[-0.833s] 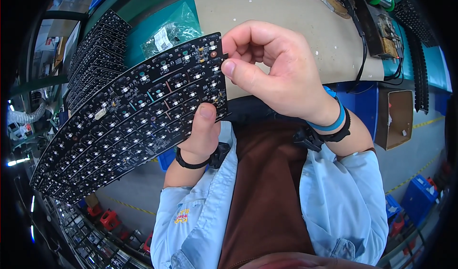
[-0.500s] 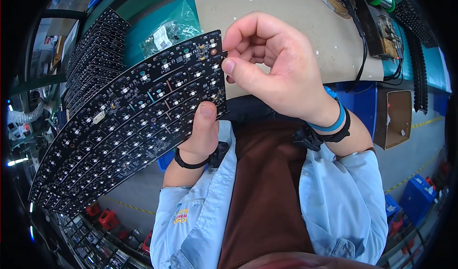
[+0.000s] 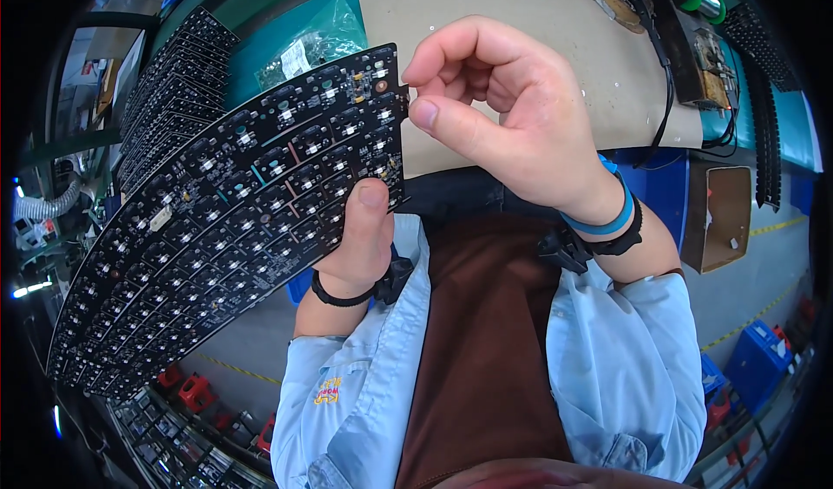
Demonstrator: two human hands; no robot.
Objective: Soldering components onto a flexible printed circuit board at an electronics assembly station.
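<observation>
Left hand grips the black circuit board at its lower right edge, thumb pressed on the face, board held tilted above the lap. Right hand is curled, fingertips pinched at the board's upper right corner. Tan mat lies beyond.

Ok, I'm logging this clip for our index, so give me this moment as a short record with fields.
left hand: grips the lower right edge of the black circuit board, thumb on its face
right hand: thumb and fingertips pinched together at the board's upper right corner
board: long, tilted, rows of small components
bench: tan mat, stacked black boards
wrists: dark straps, blue band on right
</observation>
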